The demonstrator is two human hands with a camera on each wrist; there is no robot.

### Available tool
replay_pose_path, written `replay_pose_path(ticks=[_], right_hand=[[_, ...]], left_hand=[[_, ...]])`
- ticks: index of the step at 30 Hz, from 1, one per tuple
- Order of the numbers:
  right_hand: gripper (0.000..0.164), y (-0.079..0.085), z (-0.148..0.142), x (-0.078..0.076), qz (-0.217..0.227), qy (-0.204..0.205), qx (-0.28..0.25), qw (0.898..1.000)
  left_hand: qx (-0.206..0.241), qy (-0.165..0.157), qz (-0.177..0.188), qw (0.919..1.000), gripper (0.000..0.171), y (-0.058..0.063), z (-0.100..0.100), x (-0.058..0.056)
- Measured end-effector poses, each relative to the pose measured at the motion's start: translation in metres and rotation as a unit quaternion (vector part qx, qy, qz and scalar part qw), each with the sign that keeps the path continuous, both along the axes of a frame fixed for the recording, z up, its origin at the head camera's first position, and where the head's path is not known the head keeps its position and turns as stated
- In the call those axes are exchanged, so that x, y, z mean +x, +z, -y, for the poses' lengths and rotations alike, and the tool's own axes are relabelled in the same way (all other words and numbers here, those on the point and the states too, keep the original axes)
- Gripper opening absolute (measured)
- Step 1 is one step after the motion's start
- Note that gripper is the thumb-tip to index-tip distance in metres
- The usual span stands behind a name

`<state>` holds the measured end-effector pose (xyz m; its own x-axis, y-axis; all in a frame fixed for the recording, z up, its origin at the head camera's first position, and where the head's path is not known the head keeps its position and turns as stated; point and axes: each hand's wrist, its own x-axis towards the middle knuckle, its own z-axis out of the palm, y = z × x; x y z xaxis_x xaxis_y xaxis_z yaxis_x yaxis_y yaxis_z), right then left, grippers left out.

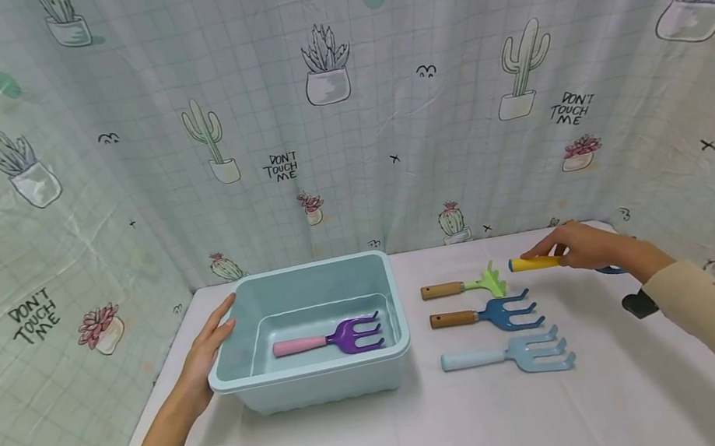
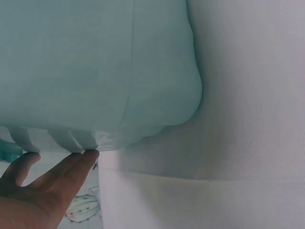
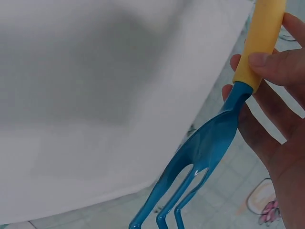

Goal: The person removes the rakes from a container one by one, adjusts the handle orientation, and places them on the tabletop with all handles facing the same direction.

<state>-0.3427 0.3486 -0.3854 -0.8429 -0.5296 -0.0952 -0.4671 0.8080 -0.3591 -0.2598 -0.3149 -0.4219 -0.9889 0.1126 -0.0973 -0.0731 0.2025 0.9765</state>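
In the right wrist view my right hand [image 3: 286,90] pinches the yellow handle of a hand fork [image 3: 209,143] between thumb and fingers; its blue tines point down. In the head view that hand [image 1: 581,245] is at the table's back right, above the surface. My left hand [image 1: 203,359] rests against the left side of a light-blue plastic basin [image 1: 323,382], fingers extended along the rim. Inside the basin lies a purple hand fork [image 1: 355,335] with a pink handle.
Right of the basin lie a green hand rake [image 1: 491,280] with a wooden handle, a dark-blue hand fork [image 1: 508,314] and a light-blue hand fork [image 1: 538,352]. The white table [image 1: 395,445] is backed by a cactus-print curtain [image 1: 399,129].
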Motion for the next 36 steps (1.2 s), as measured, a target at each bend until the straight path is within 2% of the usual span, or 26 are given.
replay_pose_path(ticks=[7, 12, 17, 25, 36], right_hand=[[0.056, -0.034, -0.015, -0.009, 0.011, -0.035, 0.013, 0.999], [0.056, -0.044, -0.02, -0.011, 0.008, -0.027, 0.02, 0.999], [0.055, -0.056, -0.023, -0.011, 0.021, -0.045, 0.024, 0.998], [0.052, -0.068, -0.025, -0.008, 0.02, -0.068, 0.015, 0.997], [0.045, -0.073, -0.023, -0.007, -0.003, -0.08, 0.012, 0.997]], left_hand=[[0.001, 0.005, 0.007, 1.0, 0.063, -0.002, 0.001, 0.002], [0.001, 0.006, 0.007, 1.0, 0.064, -0.002, 0.001, 0.002], [-0.004, 0.007, 0.008, 0.9999, 0.063, -0.003, 0.0, 0.002], [-0.008, 0.005, 0.003, 0.9999, 0.063, -0.002, -0.001, 0.0], [-0.006, 0.005, 0.005, 1.0, 0.063, -0.001, -0.001, 0.0]])
